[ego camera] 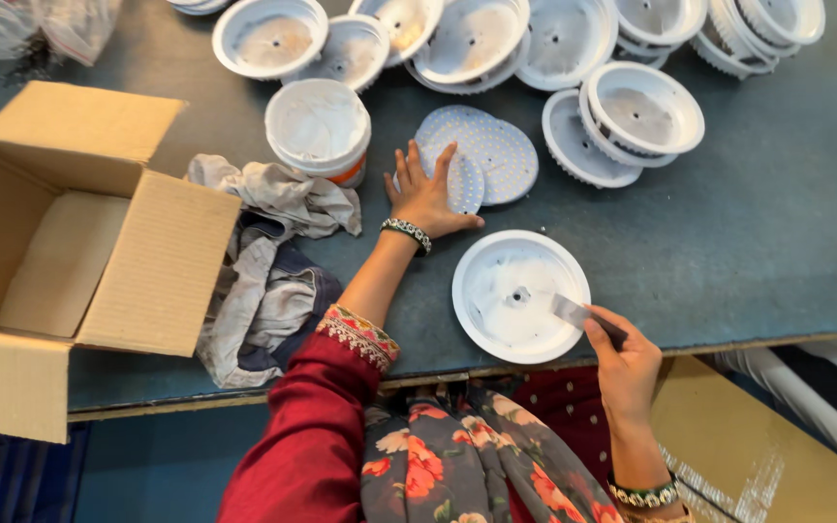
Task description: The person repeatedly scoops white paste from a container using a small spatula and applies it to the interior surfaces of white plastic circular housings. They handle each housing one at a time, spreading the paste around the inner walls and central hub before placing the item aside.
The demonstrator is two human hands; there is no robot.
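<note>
My left hand (425, 199), fingers spread flat, grabs at the dotted discs (484, 155) mid-frame, my right hand (622, 363) pinches a small spatula (573, 312) over the smeared white housing (520, 296) lower centre, disc not yet fitted, many housings (632, 116) along the top unfilled.

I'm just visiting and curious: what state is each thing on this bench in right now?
Cardboard box: open, flaps out.
White housing: lying open side up, paste smeared inside.
Spatula: held in right hand, tip in the housing.
Dotted round boards: loosely stacked, left hand on one.
White tub: upright, lid on.
Rags: crumpled.
</note>
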